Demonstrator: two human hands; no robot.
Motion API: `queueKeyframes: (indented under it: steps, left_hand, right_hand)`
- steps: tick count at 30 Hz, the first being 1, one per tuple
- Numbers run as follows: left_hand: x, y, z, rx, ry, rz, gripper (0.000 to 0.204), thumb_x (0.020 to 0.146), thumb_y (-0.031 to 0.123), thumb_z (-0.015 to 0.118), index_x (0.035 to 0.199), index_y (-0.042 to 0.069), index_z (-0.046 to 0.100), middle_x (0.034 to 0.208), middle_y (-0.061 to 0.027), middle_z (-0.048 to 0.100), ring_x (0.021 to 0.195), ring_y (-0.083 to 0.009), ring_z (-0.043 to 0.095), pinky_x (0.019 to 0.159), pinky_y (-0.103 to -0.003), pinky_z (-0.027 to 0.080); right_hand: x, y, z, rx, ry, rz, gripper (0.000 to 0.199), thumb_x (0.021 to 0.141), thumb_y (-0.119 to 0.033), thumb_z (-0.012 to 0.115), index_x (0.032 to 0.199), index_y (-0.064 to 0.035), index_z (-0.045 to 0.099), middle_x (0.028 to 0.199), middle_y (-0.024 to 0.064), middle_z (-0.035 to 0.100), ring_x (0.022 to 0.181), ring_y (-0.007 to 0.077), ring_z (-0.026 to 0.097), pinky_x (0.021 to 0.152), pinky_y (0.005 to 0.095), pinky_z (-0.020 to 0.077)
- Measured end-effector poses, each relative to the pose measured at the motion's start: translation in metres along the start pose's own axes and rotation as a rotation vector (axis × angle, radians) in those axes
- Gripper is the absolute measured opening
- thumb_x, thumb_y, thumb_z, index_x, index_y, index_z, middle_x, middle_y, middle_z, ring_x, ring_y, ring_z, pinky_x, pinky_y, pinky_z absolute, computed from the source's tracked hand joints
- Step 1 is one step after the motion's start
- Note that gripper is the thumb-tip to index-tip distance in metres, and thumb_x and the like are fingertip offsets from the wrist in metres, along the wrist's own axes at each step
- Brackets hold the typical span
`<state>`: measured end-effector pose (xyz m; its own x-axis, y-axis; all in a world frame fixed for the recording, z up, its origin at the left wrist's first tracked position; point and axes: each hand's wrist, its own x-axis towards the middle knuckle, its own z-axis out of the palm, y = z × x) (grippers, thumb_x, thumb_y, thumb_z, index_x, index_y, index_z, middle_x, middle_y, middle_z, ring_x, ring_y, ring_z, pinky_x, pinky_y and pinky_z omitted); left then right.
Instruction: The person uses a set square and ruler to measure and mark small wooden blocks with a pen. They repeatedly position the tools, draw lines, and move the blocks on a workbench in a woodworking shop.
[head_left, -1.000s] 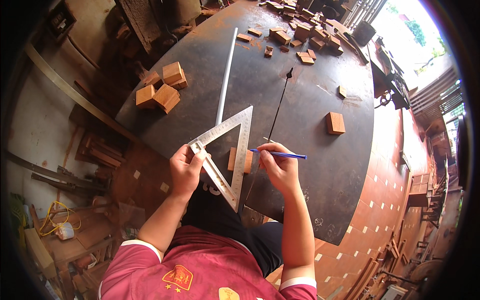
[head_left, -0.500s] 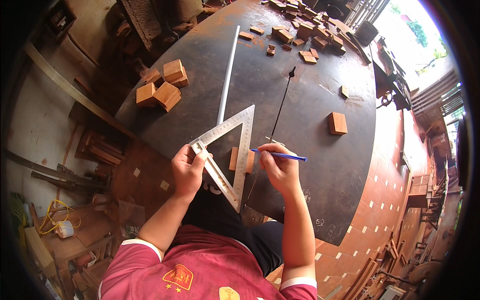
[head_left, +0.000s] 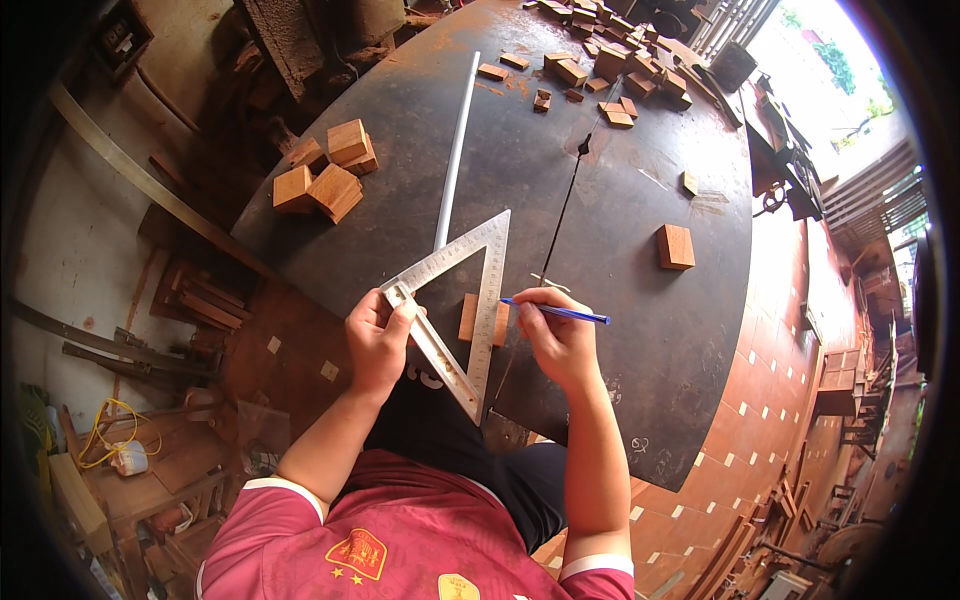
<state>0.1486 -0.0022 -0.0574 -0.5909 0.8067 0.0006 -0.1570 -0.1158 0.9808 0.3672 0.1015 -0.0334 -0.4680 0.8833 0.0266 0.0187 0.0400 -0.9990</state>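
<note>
My left hand [head_left: 378, 335] grips a silver triangular set square [head_left: 488, 300] by its thick fence, near one corner. The square's long graduated edge lies across a small wooden block [head_left: 468, 318] at the table's near edge, hiding part of it. Closed in a writing grip, my right hand [head_left: 556, 335] holds a blue pen [head_left: 570, 314]. The pen's tip points left and meets, or nearly meets, the square's edge over the block; exact contact is too small to tell.
The dark metal table [head_left: 640, 340] has a long slot [head_left: 565, 205] running away from me. A pale metal bar [head_left: 458, 150] lies beyond the square. Several blocks [head_left: 336, 190] are piled at left, many offcuts [head_left: 610, 65] at the far end, and a lone block [head_left: 675, 247] sits right.
The pen and my right hand have shifted very slightly left. My left hand and the set square look almost unmoved.
</note>
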Motion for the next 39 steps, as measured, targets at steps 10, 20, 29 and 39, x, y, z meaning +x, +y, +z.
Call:
queueKeyframes:
  steps: [10,20,29,39]
  left_hand:
    - [-0.0017,0.0047,0.0023,0.015,0.009,-0.002,0.012,0.1,0.011,0.065,0.1,-0.001,0.065,0.086,-0.0064,0.074,0.067,-0.0047,0.064,0.06,-0.021,0.052]
    - [-0.0005,0.0013,0.0016,0.009,0.004,0.007,0.013,0.1,0.012,0.066,0.1,0.0,0.065,0.086,-0.0062,0.073,0.067,-0.0046,0.063,0.061,-0.021,0.052]
    - [-0.0007,0.0022,0.0016,0.008,-0.001,0.005,0.013,0.1,0.013,0.066,0.099,0.0,0.065,0.086,-0.0063,0.073,0.067,-0.0048,0.063,0.061,-0.022,0.052]
    - [-0.0003,0.0015,0.0023,0.013,0.006,0.018,0.009,0.099,0.009,0.064,0.099,0.0,0.065,0.086,-0.0062,0.073,0.066,-0.0045,0.063,0.06,-0.022,0.051]
  right_hand:
    - [-0.0002,-0.0037,0.0014,-0.053,0.009,-0.027,0.013,0.1,-0.001,0.062,0.107,0.0016,0.072,0.088,0.0033,0.068,0.078,0.0082,0.063,0.07,0.0245,0.0512]
    - [-0.0005,-0.0065,0.0023,-0.082,0.01,-0.048,0.013,0.099,0.002,0.061,0.107,0.0027,0.072,0.089,0.0041,0.069,0.08,0.0087,0.064,0.07,0.0246,0.0513]
    - [-0.0006,-0.0031,0.0029,-0.086,0.018,-0.064,0.013,0.099,0.002,0.061,0.107,0.0035,0.071,0.086,0.0041,0.067,0.078,0.0084,0.063,0.069,0.0242,0.0505]
    - [-0.0006,-0.0048,0.004,-0.102,0.016,-0.073,0.012,0.098,0.002,0.061,0.103,0.0032,0.072,0.08,0.0025,0.067,0.071,0.0076,0.061,0.064,0.0239,0.0484]
